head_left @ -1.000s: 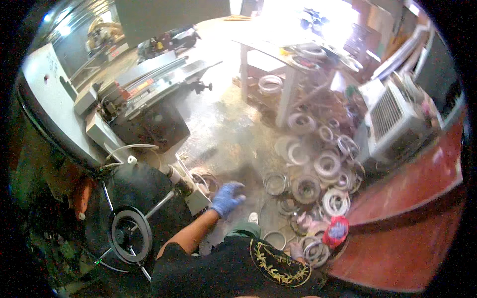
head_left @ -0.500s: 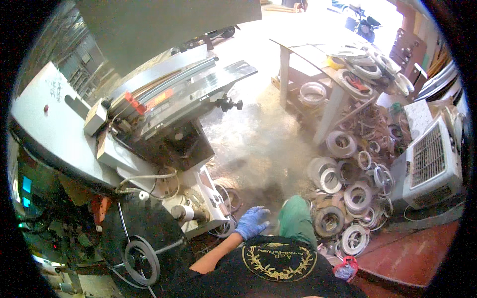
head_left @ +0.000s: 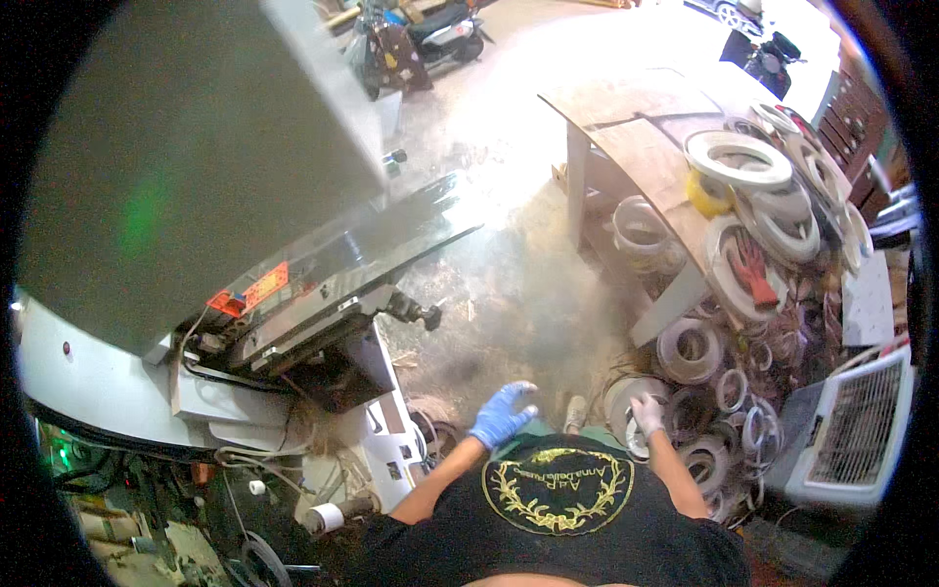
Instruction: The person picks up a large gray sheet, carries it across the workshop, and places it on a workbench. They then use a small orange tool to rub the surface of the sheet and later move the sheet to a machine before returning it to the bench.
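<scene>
My left hand [head_left: 504,416], in a blue glove with pale fingertips, hangs in front of me. Its fingers are loosely stretched out, and nothing is in it. Farther right is my right hand [head_left: 647,415], which looks pale and gloved. Its fingers are slightly bent and apart, with no held thing visible. Behind that hand lies a pale roll of flat banding [head_left: 626,396], overlapping it in the picture; whether they touch I cannot tell. More coiled rolls [head_left: 690,350] are heaped on the floor beside it. Below my hands one shoe [head_left: 576,411] shows.
A machine with a metal sliding table [head_left: 391,245] and a large grey panel [head_left: 215,147] fills the left. At right, a wooden table [head_left: 636,157] carries white rolls [head_left: 738,159] and a red glove [head_left: 749,269]. A grey slatted unit [head_left: 851,430] stands near right. Motorbikes [head_left: 445,39] are at the back.
My right hand has risen from low beside my body to in front of the rolls. The left hand has moved slightly up and right. The view has shifted, bringing the grey panel lower.
</scene>
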The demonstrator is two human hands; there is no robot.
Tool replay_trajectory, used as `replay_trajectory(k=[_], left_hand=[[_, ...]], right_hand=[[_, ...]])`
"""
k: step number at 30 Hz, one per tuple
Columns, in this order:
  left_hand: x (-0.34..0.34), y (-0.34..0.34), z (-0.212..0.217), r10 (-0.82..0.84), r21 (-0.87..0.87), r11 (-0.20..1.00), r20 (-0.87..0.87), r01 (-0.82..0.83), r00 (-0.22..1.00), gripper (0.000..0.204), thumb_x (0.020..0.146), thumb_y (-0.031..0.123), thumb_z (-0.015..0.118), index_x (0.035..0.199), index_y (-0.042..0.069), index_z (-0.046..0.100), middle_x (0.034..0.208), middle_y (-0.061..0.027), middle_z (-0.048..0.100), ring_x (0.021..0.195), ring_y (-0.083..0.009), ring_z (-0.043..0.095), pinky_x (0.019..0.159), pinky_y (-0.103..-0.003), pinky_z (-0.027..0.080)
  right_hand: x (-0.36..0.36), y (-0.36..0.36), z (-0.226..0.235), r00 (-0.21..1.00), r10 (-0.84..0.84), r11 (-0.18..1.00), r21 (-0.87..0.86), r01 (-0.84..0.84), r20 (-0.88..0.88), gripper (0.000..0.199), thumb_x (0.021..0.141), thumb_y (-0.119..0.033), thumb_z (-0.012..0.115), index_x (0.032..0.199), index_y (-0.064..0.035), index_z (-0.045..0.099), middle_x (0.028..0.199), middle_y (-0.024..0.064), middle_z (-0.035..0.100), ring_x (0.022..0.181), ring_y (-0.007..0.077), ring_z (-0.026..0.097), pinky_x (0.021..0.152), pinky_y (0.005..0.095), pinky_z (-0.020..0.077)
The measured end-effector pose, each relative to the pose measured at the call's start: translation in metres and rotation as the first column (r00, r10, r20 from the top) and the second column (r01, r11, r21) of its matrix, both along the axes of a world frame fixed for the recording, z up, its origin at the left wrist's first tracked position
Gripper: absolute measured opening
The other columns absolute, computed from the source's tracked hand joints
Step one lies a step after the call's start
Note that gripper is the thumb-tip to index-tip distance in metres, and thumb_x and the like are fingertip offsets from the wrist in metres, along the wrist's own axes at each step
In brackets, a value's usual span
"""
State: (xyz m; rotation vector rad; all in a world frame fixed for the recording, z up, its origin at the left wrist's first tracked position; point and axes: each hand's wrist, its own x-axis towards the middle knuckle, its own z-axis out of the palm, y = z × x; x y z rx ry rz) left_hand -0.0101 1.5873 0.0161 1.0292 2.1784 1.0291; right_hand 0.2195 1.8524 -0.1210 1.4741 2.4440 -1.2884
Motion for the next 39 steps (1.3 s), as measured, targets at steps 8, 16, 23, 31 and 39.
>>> replay_trajectory(k=[8,16,23,31,39], left_hand=[[-0.140,0.143,0.004,0.236,0.087,0.963,0.175,-0.254,0.956,0.039,0.078,0.016,0.064,0.113,0.004,0.052,0.111,-0.0117,0.057,0.105,-0.0214,0.054,0.092,-0.033,0.042],[-0.322,0.280,0.034,0.247,0.282,0.890,0.363,-0.359,0.898,0.041,0.080,0.011,0.062,0.118,0.005,0.048,0.117,-0.0099,0.053,0.112,-0.0221,0.049,0.096,-0.033,0.039],[-0.455,0.364,0.039,0.353,0.345,0.800,0.391,-0.491,0.850,0.053,0.079,0.012,0.063,0.127,0.006,0.040,0.123,-0.0105,0.048,0.111,-0.0217,0.049,0.096,-0.034,0.039],[-0.619,0.434,-0.039,0.644,0.347,0.514,0.448,-0.784,0.620,0.051,0.083,0.009,0.058,0.129,0.008,0.035,0.112,-0.0067,0.050,0.097,-0.0168,0.052,0.080,-0.028,0.048],[-0.798,0.434,-0.104,0.111,-0.048,-0.113,0.992,-0.992,-0.061,0.038,0.087,0.022,0.053,0.123,0.020,0.040,0.104,-0.0041,0.052,0.091,-0.0211,0.056,0.075,-0.039,0.050]], right_hand=[[-0.228,0.126,0.046,0.900,0.275,0.930,-0.142,-0.338,-0.338,0.026,0.081,-0.019,0.059,0.101,-0.0011,0.060,0.094,0.0119,0.065,0.088,0.0183,0.060,0.079,0.0293,0.0458],[-0.441,0.256,0.066,0.870,0.218,0.866,-0.323,-0.381,-0.442,0.027,0.085,-0.016,0.055,0.105,0.0007,0.058,0.094,0.0075,0.062,0.086,0.0149,0.057,0.078,0.0274,0.0452],[-0.578,0.344,0.102,0.880,-0.136,0.638,-0.720,-0.273,-0.455,0.033,0.087,-0.021,0.054,0.114,-0.0041,0.052,0.099,0.0066,0.060,0.083,0.0154,0.060,0.073,0.0260,0.0454],[-0.806,0.442,0.146,0.837,0.086,0.658,-0.600,-0.455,-0.541,0.030,0.088,-0.021,0.053,0.110,-0.0003,0.054,0.102,0.0089,0.059,0.089,0.0153,0.058,0.080,0.0267,0.0463],[-1.016,0.464,0.146,0.756,0.377,0.470,-0.593,-0.654,-0.535,0.030,0.088,-0.018,0.053,0.112,0.0013,0.053,0.103,0.0100,0.059,0.095,0.0169,0.057,0.084,0.0280,0.0462]])
